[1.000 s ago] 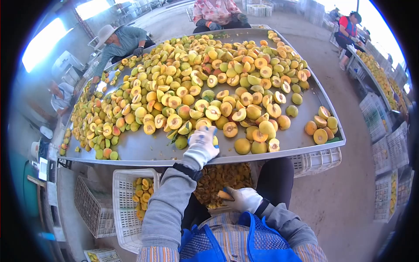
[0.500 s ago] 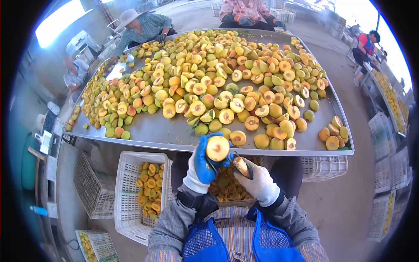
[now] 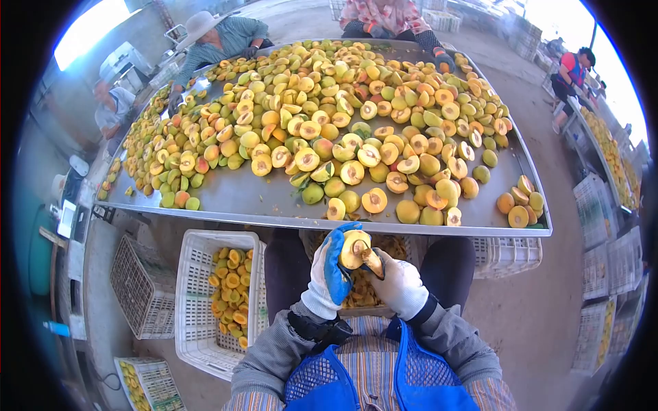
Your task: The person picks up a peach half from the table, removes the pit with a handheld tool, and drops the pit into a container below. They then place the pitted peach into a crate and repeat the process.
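My left hand, in a blue and white glove, holds a halved yellow fruit with its cut face up. My right hand, gloved in white and grey, is closed round a tool with a wooden handle, whose far end meets the fruit. Both hands are over my lap, just below the near edge of the metal table. On the table lies a large pile of halved fruit. Beneath my hands, a container with fruit pieces is partly hidden.
A white crate with fruit halves stands left of my legs, beside a grey crate. More crates stand under the table's right side. Several people work around, two of them across the table. A second fruit table is at right.
My hands have come together, and the tool now touches the fruit, which is tilted differently. Across the table, a co-worker's gloved hand has reached onto the pile's right side.
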Demonstrator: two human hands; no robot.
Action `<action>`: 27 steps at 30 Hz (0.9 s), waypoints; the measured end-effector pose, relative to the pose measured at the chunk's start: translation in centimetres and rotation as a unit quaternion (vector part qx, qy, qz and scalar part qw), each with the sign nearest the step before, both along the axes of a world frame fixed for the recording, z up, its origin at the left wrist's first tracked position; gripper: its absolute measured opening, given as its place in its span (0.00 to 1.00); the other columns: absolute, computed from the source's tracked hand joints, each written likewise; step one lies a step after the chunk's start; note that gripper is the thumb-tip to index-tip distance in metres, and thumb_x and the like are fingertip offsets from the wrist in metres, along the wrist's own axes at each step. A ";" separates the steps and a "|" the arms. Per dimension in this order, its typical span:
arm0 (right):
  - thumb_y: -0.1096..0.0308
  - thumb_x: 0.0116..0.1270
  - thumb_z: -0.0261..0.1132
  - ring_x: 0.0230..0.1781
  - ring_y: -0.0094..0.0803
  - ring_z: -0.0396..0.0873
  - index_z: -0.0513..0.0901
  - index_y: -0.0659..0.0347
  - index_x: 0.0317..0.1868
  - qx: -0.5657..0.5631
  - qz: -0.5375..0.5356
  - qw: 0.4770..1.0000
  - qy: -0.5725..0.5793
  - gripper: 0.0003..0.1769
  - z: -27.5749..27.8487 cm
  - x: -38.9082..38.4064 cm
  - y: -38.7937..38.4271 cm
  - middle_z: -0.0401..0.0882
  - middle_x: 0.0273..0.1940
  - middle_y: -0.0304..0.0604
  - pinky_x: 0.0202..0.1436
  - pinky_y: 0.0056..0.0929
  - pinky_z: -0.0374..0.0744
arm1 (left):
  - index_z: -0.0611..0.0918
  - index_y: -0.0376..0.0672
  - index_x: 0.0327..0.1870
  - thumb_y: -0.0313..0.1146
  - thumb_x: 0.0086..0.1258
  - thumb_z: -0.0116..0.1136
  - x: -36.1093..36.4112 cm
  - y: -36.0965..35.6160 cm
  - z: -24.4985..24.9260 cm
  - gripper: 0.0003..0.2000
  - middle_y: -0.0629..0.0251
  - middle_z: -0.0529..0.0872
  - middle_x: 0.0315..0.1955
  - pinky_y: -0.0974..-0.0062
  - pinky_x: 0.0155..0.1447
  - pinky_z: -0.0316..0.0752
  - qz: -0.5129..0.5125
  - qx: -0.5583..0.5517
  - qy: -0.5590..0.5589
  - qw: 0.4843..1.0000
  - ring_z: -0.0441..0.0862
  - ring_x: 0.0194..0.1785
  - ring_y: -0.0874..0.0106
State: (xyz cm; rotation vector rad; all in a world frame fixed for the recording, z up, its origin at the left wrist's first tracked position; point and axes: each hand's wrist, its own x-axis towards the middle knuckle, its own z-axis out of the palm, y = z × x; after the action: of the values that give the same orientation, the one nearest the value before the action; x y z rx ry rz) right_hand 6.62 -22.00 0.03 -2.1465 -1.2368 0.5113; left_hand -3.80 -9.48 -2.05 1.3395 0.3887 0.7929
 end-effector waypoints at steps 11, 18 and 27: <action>0.63 0.62 0.63 0.39 0.53 0.83 0.79 0.58 0.52 -0.016 0.021 0.996 0.089 0.18 -1.1 0.4 -1.0 0.83 0.34 0.57 0.44 0.47 0.80 | 0.78 0.32 0.52 0.37 0.76 0.45 0.7 -1.7 -0.2 0.17 0.58 0.86 0.42 0.73 0.54 0.77 0.050 0.084 0.044 0.994 0.84 0.45 0.68; 0.63 0.63 0.64 0.34 0.51 0.83 0.76 0.59 0.57 -0.007 0.024 1.000 0.006 0.22 0.0 0.5 -1.5 0.83 0.30 0.55 0.39 0.45 0.81 | 0.76 0.36 0.55 0.54 0.80 0.36 0.1 -1.4 0.8 0.27 0.61 0.86 0.41 0.76 0.48 0.79 -0.003 -0.134 0.090 0.987 0.84 0.44 0.71; 0.67 0.59 0.66 0.29 0.46 0.84 0.76 0.58 0.58 0.021 0.015 0.996 -0.083 0.24 0.3 0.5 -1.1 0.82 0.26 0.51 0.33 0.40 0.82 | 0.78 0.36 0.53 0.51 0.80 0.40 0.1 -1.8 1.0 0.25 0.60 0.86 0.42 0.73 0.55 0.78 0.031 0.023 0.073 0.997 0.84 0.47 0.70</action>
State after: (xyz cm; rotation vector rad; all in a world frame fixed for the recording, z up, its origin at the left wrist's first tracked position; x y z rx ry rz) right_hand 7.13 -23.05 0.32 -2.1728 -1.3592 0.3211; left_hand -3.71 -11.32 -1.08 1.4390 0.5314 0.7606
